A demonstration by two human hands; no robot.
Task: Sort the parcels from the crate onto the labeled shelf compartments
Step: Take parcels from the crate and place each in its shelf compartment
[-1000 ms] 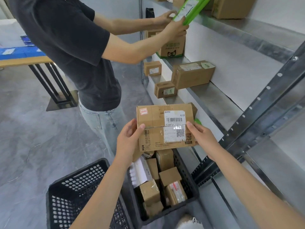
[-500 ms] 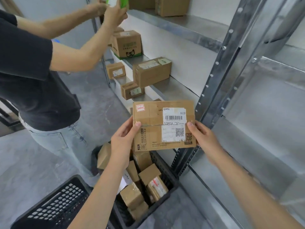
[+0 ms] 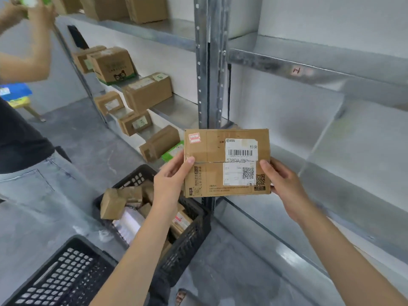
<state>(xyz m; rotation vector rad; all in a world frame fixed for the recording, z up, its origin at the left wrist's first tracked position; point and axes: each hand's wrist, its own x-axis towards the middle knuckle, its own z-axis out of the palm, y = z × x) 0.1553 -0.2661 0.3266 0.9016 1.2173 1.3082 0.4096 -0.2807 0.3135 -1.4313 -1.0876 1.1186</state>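
Note:
I hold a flat cardboard parcel (image 3: 209,151) with a barcode label and QR codes, face up, in front of the metal shelf unit (image 3: 203,62). My left hand (image 3: 170,180) grips its left edge, thumb on top. My right hand (image 3: 280,182) grips its right edge. Below it on the floor stands a black plastic crate (image 3: 187,246) holding several cardboard parcels (image 3: 112,203). A shelf rail at the upper right carries a small red label (image 3: 297,70); the compartment under it holds nothing.
Another person in a black shirt (image 3: 17,138) stands at left, arms raised with a green packet (image 3: 31,1). Several boxes (image 3: 148,93) sit on the left shelf levels. A second black crate (image 3: 64,277) stands at the bottom left. Grey floor lies between.
My view has swung right toward the bare right-hand shelf bay. The parcel stays held in both hands. The other person has slid toward the left edge of the view.

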